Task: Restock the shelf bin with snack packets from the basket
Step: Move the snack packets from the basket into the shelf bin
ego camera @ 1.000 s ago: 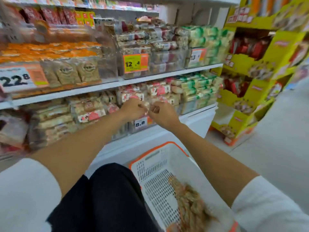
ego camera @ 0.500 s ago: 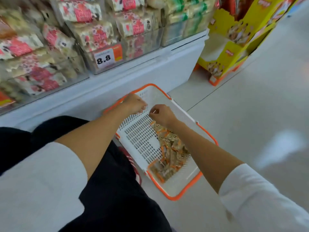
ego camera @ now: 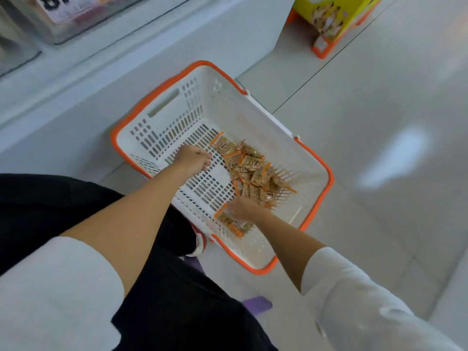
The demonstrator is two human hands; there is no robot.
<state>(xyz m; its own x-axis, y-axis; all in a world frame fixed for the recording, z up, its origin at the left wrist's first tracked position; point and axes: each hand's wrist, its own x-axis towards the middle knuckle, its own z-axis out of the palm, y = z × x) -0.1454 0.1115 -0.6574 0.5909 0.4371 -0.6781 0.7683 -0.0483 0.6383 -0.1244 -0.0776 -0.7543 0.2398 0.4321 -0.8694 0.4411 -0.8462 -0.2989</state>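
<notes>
Inside the orange-rimmed white basket (ego camera: 327, 173), at its near end, the right hand (ego camera: 244, 209) lies on a snack packet (ego camera: 226, 219); blur hides whether the fingers pinch it or only rest there. The left hand (ego camera: 192, 158) hovers over the basket's slotted floor, fingers curled in, nothing seen in them. The pile of snack packets (ego camera: 253, 171) lies toward the basket's right side. Beyond the basket's far end, the clear shelf bin (ego camera: 45, 29) sits on the white shelf.

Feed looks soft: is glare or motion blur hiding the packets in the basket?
Head view: motion blur smears the right hand and softens the snack packets; the left hand is sharper. Same view: glare lies on the floor, outside the basket.
</notes>
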